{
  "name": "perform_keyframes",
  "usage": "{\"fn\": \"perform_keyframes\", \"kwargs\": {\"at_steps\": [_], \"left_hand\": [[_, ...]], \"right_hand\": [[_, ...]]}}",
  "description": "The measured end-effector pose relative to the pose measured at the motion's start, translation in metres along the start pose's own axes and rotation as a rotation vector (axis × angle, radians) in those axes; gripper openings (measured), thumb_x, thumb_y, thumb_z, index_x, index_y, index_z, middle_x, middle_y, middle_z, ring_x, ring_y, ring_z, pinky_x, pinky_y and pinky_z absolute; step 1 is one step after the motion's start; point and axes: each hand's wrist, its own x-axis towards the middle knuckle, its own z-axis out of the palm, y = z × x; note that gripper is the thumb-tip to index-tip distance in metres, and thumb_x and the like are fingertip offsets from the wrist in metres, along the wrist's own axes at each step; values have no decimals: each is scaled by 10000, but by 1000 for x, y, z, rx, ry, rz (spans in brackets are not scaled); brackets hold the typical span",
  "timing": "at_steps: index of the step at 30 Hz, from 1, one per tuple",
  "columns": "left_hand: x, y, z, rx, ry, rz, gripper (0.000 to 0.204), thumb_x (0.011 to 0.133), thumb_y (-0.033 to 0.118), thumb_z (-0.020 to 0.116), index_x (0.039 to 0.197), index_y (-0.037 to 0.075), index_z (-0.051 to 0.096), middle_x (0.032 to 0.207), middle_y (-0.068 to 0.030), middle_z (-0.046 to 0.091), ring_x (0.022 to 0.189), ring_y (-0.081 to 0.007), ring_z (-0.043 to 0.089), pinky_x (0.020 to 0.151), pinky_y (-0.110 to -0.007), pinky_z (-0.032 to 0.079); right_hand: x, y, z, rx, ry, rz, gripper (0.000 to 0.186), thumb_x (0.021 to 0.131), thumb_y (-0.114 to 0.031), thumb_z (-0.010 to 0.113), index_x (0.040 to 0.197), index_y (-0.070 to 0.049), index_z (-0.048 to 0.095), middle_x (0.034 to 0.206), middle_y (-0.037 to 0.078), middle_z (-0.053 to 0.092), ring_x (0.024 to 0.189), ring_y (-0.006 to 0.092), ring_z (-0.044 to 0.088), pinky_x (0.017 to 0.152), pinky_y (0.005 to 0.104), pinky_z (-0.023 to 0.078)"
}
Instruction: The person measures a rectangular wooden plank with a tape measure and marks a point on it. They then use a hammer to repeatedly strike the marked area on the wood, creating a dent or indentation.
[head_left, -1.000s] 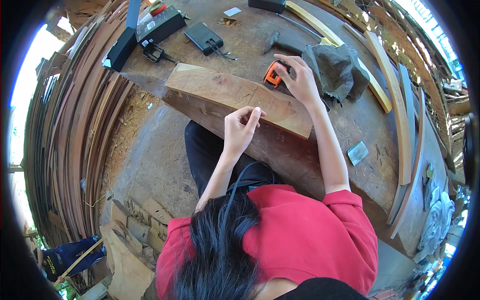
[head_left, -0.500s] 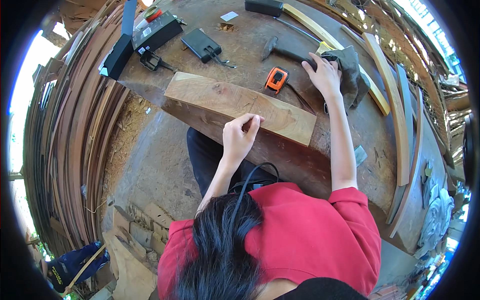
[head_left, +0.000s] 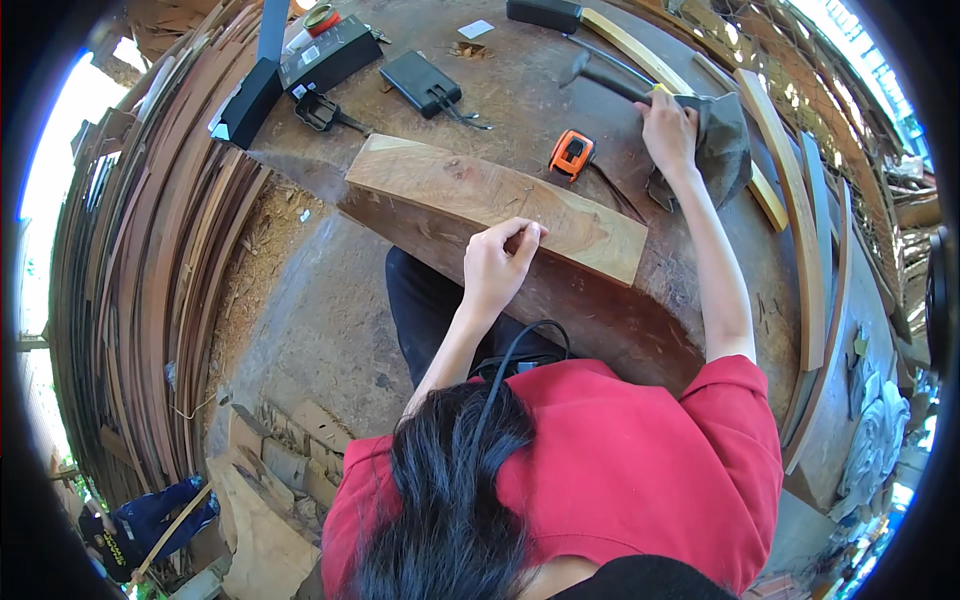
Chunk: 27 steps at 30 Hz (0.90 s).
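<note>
My right hand (head_left: 670, 132) is closed on the handle end of a hammer (head_left: 612, 82), whose head looks blurred and points away to the left. A dark grey cloth (head_left: 725, 140) lies just right of that hand. My left hand (head_left: 498, 265) is pinched above the near edge of a thick wooden block (head_left: 470, 192); what its fingertips hold, if anything, cannot be made out. An orange and black tape measure (head_left: 572, 154) sits beyond the block, between it and the hammer.
Towards the far left of the worktable (head_left: 520, 110) are a black power bank (head_left: 422, 84), black boxes (head_left: 330, 55) and a black clamp-like holder (head_left: 317, 112). Wooden strips (head_left: 785, 200) run along the right side. Stacked planks (head_left: 140, 270) stand at the left.
The hammer has shifted away and to the right with my right hand on its handle. My left hand keeps its pinch near the block. The whole view has shifted slightly.
</note>
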Motion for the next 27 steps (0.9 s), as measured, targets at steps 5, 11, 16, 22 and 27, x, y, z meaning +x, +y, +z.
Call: {"fn": "perform_keyframes", "kwargs": {"at_steps": [5, 11, 16, 22, 27], "left_hand": [[-1, -1, 3, 1, 13, -10, 232, 947, 181, 576, 907, 8, 724, 608, -8, 618, 499, -34, 507, 480, -217, 420], [-2, 4, 2, -27, 40, -18, 201, 922, 187, 595, 883, 36, 721, 592, -57, 606, 496, -101, 530, 509, -265, 422], [-3, 2, 3, -23, 67, 21, 203, 909, 209, 610, 860, 41, 713, 582, -85, 601, 479, -156, 543, 520, -284, 439], [31, 0, -68, 666, 70, 641, 444, 749, 393, 760, 1083, 109, 686, 1072, -56, 672, 1008, -230, 601, 884, -347, 451], [60, -23, -94, 917, -3, 568, 918, 532, 633, 802, 1266, 149, 537, 1325, -65, 532, 1234, -265, 479, 1115, -440, 290]], "right_hand": [[13, 26, -26, 233, 200, 104, 343, 983, -349, 495, 1013, -35, 631, 885, 167, 689, 869, 395, 648, 875, 452, 438], [25, 23, -120, 580, 369, 126, 410, 1033, -386, 407, 1048, -56, 650, 885, 51, 701, 826, 161, 614, 794, 305, 460], [1, 35, -147, 685, 435, 189, 384, 1052, -326, 354, 1064, -14, 576, 838, 56, 690, 862, 159, 636, 865, 301, 459], [-61, 30, -189, 1658, 452, 234, 296, 1026, -371, 436, 1036, -78, 475, 761, 35, 479, 645, 143, 519, 530, 287, 428], [-134, -27, -222, 1401, 72, 560, 327, 1021, -398, 443, 1043, -75, 490, 642, -18, 420, 388, 55, 383, 333, 204, 286]]}}
